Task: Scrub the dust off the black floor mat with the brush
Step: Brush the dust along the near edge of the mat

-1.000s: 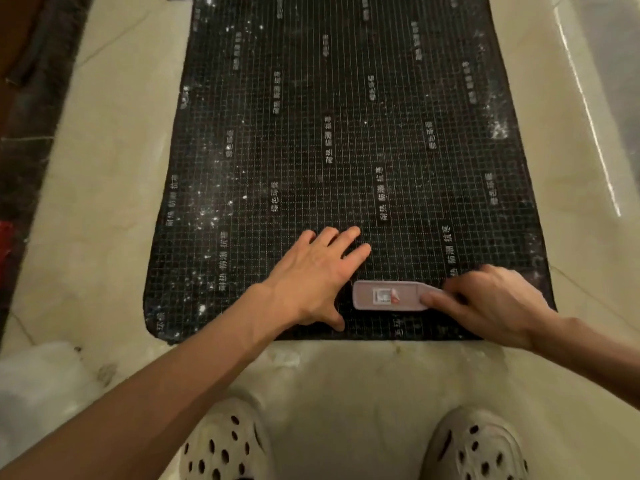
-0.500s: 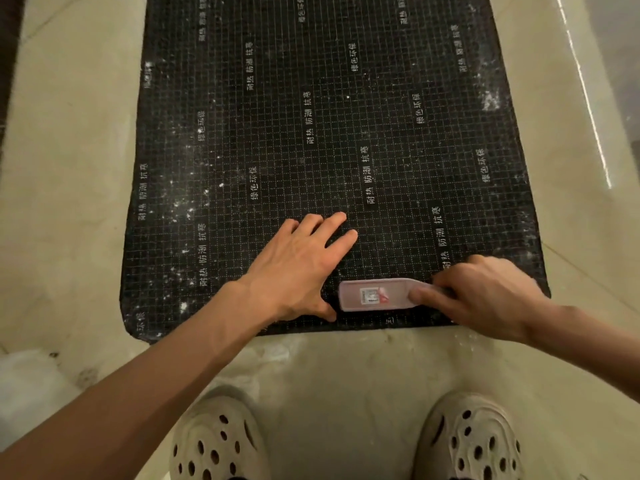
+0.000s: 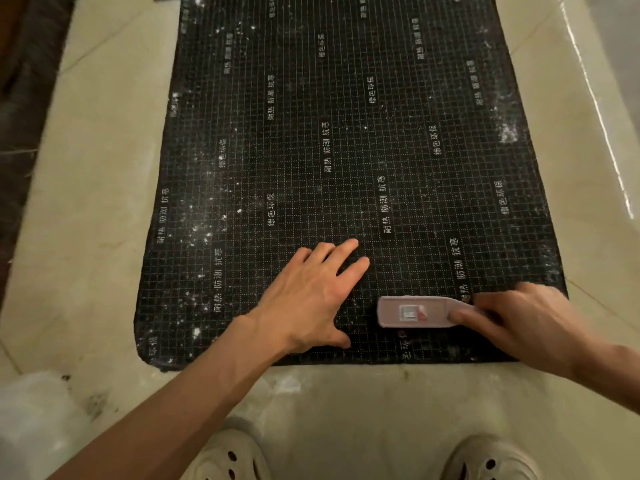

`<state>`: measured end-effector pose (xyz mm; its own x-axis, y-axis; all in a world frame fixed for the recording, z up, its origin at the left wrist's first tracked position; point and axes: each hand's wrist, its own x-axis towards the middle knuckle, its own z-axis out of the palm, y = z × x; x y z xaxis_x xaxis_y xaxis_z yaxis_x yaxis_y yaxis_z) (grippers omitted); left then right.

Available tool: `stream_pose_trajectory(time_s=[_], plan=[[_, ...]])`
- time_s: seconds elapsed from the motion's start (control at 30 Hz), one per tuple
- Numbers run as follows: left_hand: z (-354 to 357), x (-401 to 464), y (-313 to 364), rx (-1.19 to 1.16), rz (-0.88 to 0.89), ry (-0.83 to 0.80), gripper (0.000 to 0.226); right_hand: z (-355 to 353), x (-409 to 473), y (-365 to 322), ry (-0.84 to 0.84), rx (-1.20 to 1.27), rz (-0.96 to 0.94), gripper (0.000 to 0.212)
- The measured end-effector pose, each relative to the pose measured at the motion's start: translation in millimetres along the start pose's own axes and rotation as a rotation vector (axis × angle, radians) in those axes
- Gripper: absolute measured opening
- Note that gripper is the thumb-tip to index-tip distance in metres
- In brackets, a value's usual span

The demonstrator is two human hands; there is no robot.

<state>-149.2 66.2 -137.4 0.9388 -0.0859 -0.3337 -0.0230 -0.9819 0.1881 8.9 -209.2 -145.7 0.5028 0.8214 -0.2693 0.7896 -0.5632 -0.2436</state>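
Since the mat looks thin and floppy, left hand lies flat, pinning its near edge; right hand grips the light, stiff brush by its handle.

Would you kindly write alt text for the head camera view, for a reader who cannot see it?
A person's right hand holds a pale pink brush flat on the near edge of a dusty black floor mat, while the left hand presses flat on the mat beside it. Two cream perforated clogs stand on the beige tiled floor below.
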Motion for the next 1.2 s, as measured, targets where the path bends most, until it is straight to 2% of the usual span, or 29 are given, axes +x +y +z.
stream_pose_trajectory(time_s=[0.17, 0.27, 0.4, 0.47, 0.57, 0.63, 0.73, 0.83, 1.03, 1.2], plan=[[3, -4, 0, 0.006, -0.055, 0.033, 0.126, 2, -2, 8, 0.095, 0.022, 0.085, 0.061], [1, -2, -1, -0.019, -0.095, 0.049, 0.124, 7, 0, -12, 0.114, 0.017, 0.089, 0.065], [-2, 1, -7, -0.017, -0.170, 0.084, 0.123, 8, 14, -37, 0.054, 0.020, 0.113, 0.069], [-3, 0, -10, -0.005, -0.217, 0.087, 0.124, 6, 20, -23, 0.086, -0.012, 0.133, 0.069], [-3, -2, -12, 0.004, -0.266, 0.070, 0.125, -12, 26, 26, 0.218, 0.111, 0.289, 0.081], [-4, -2, -11, 0.000, -0.277, 0.063, 0.126, -23, 31, 39, 0.267, 0.146, 0.309, 0.078], [-6, 2, -14, -0.035, -0.317, 0.099, 0.126, -20, 42, 4, 0.174, 0.089, 0.248, 0.062], [-10, 9, -21, -0.059, -0.372, 0.130, 0.126, -15, 56, -29, 0.140, -0.002, 0.198, 0.060], [-18, 23, -35, -0.035, -0.427, 0.147, 0.126, -46, 75, 2, 0.218, 0.094, 0.365, 0.059], [-20, 33, -37, -0.057, -0.444, 0.148, 0.126, -31, 81, -27, 0.092, 0.121, 0.209, 0.055]])
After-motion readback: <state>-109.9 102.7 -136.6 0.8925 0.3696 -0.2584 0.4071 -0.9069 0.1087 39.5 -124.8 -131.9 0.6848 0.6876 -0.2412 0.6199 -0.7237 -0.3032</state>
